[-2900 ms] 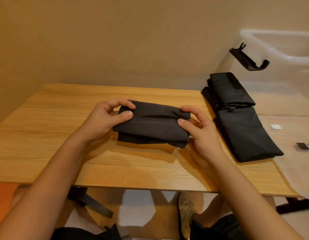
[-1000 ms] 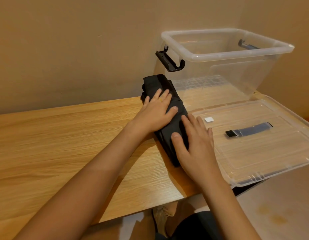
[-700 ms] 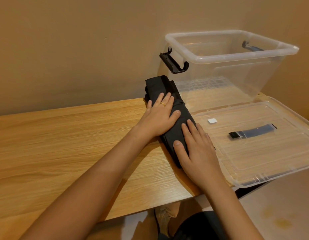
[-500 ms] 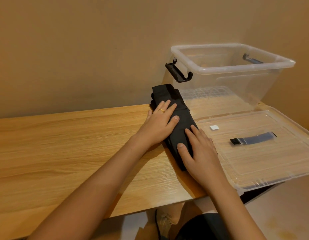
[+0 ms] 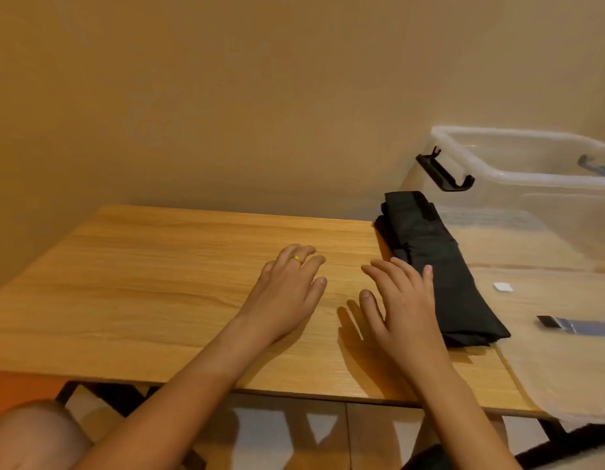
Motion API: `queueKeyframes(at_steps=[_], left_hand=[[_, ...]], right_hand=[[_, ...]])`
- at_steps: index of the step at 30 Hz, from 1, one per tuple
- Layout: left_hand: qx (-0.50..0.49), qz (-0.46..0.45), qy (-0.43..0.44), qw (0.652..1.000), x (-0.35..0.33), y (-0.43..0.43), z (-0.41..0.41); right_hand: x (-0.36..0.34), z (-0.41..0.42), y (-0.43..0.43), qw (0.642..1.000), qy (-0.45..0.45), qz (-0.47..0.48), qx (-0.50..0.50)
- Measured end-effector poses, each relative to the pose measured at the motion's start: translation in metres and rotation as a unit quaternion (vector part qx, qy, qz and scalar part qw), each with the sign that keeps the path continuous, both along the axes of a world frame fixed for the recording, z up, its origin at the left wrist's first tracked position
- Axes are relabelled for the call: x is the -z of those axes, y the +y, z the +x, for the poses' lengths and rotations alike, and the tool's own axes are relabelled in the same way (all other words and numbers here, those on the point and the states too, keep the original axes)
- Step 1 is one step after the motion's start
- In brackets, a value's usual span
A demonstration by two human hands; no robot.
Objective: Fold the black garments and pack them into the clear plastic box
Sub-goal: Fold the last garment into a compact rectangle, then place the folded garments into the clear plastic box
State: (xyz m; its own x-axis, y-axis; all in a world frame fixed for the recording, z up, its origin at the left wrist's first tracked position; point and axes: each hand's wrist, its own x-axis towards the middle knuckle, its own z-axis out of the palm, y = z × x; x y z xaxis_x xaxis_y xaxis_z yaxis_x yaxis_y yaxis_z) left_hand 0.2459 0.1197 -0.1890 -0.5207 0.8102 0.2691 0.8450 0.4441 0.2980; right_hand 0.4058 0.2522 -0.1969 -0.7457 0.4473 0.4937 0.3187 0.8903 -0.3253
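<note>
Off came the hands! Half a second earlier both palms had been pressing the folded black garments [image 5: 440, 266] flat. Now the left hand [image 5: 287, 290] lay with its fingers loosely spread over the bare table [image 5: 141, 283], holding nothing. The right hand [image 5: 403, 300] hovered open just beside the stack, its outer fingers overlapping the cloth's near edge; touching or not, I could not tell. The stack sat at the table's right end, just beside the clear plastic box [image 5: 518, 171] and not yet in it, so folding looked done and packing remained. The box stood open-topped behind the stack. Its lid [image 5: 565, 368] lay flat to the right, reaching past the table's front edge. Wide bare wood stretched left.
</note>
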Motion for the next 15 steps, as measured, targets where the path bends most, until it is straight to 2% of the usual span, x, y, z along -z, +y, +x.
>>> queueKeyframes(at_steps=[7,15], left_hand=[[-0.049,-0.045,-0.009,0.998,0.013,-0.022,-0.036],[-0.009,-0.049,-0.028,0.998,-0.016,0.024,-0.058]], right_hand=[[0.02,-0.055,-0.013,0.995,-0.066,0.008,-0.077],[0.002,-0.068,0.001,0.986,-0.101,-0.08,-0.105]])
